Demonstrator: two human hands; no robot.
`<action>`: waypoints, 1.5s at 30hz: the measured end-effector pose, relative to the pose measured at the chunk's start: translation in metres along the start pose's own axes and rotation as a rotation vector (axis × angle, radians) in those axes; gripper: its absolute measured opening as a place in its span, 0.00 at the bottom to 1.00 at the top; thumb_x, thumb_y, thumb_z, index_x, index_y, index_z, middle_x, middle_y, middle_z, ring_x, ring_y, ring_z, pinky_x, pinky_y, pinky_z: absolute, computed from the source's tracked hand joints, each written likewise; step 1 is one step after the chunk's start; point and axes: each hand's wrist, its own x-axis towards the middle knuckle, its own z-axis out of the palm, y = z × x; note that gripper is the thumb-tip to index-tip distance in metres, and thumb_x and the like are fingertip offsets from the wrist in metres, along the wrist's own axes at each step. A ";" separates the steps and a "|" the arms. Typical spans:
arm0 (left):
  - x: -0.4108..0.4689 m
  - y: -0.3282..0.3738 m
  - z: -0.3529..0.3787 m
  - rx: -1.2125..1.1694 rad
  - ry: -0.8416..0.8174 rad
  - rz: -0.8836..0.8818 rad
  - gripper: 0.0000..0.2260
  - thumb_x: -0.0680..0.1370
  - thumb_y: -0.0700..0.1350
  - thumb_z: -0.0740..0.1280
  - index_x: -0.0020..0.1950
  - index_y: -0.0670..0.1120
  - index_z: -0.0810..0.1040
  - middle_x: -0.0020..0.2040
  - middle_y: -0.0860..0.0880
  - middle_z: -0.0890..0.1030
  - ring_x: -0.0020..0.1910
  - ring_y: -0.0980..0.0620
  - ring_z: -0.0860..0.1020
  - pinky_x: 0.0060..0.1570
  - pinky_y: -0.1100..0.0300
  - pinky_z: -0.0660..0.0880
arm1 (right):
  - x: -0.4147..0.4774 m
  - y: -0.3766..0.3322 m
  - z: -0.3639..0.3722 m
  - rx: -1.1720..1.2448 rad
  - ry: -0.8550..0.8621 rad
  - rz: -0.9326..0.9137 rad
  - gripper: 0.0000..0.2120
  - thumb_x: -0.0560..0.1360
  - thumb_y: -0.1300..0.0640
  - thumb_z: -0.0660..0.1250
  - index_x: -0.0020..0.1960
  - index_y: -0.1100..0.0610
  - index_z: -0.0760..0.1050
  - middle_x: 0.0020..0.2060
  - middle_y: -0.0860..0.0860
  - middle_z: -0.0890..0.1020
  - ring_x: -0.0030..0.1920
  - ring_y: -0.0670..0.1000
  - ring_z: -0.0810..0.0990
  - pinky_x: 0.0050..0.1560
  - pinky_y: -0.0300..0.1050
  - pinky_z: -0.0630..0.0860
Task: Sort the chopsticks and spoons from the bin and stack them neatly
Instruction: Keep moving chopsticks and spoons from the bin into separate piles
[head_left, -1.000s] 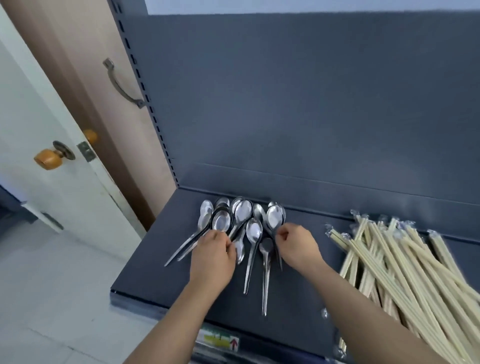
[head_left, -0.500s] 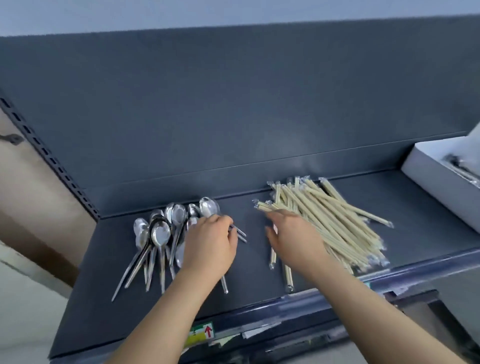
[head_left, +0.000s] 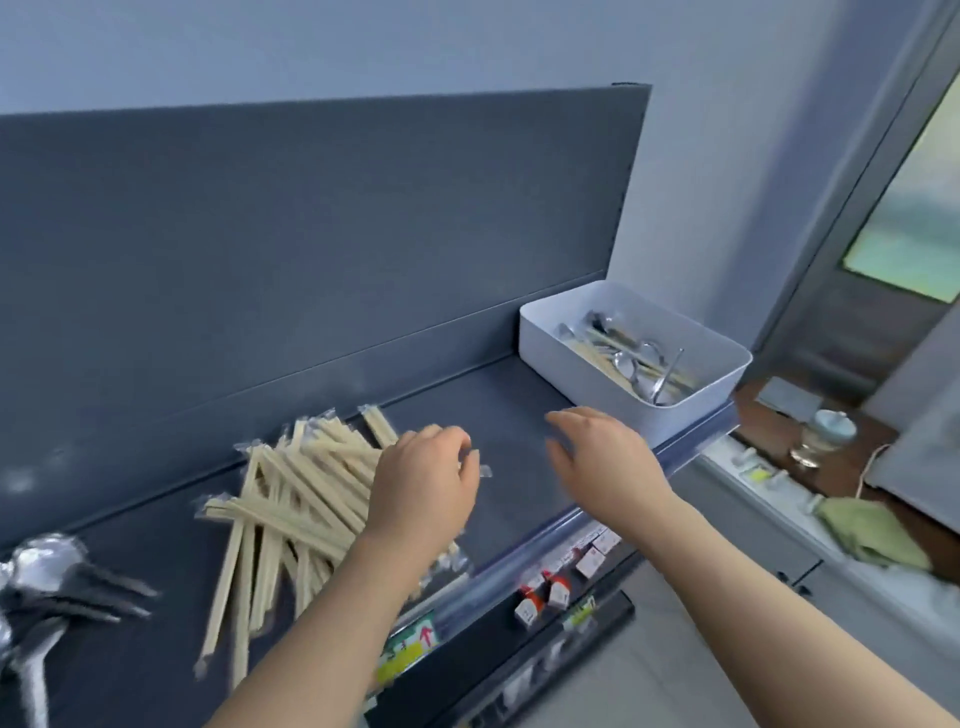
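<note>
A white bin (head_left: 550, 340) stands at the right end of the dark shelf (head_left: 498, 415), with spoons and chopsticks (head_left: 631, 358) inside it. A heap of wrapped wooden chopsticks (head_left: 291, 493) lies mid-shelf. Metal spoons (head_left: 41, 587) lie blurred at the far left. My left hand (head_left: 423, 486) hovers over the right edge of the chopstick heap, fingers loosely curled, holding nothing. My right hand (head_left: 605, 457) reaches out with relaxed fingers over bare shelf, a little short of the bin.
The shelf's dark back panel (head_left: 311, 234) rises behind everything. Small boxes (head_left: 545, 592) hang on a lower shelf under the front edge. To the right, a counter holds a green cloth (head_left: 878, 530) and a glass jar (head_left: 826, 436).
My view has swung right from the spoon pile to the bin. Both hands left the spoons and moved right; the right hand now nears the bin.
</note>
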 end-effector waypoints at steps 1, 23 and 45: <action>0.012 0.017 0.011 -0.010 -0.012 -0.006 0.11 0.80 0.50 0.60 0.57 0.49 0.78 0.52 0.52 0.81 0.52 0.48 0.76 0.51 0.55 0.72 | 0.005 0.022 -0.007 -0.001 0.002 0.014 0.14 0.79 0.54 0.57 0.60 0.58 0.75 0.57 0.52 0.79 0.57 0.56 0.77 0.53 0.51 0.76; 0.275 0.147 0.195 -0.151 -0.376 -0.202 0.09 0.77 0.47 0.66 0.49 0.41 0.78 0.46 0.44 0.81 0.44 0.46 0.79 0.44 0.53 0.76 | 0.202 0.295 -0.006 0.116 -0.270 0.197 0.14 0.78 0.58 0.60 0.59 0.65 0.76 0.56 0.61 0.81 0.56 0.60 0.78 0.57 0.54 0.74; 0.302 0.134 0.227 -0.070 -0.514 -0.755 0.15 0.74 0.43 0.66 0.30 0.47 0.63 0.28 0.50 0.64 0.26 0.52 0.63 0.25 0.61 0.59 | 0.312 0.293 0.076 0.107 -0.789 -0.096 0.07 0.72 0.59 0.69 0.42 0.63 0.75 0.35 0.55 0.77 0.39 0.56 0.78 0.35 0.43 0.71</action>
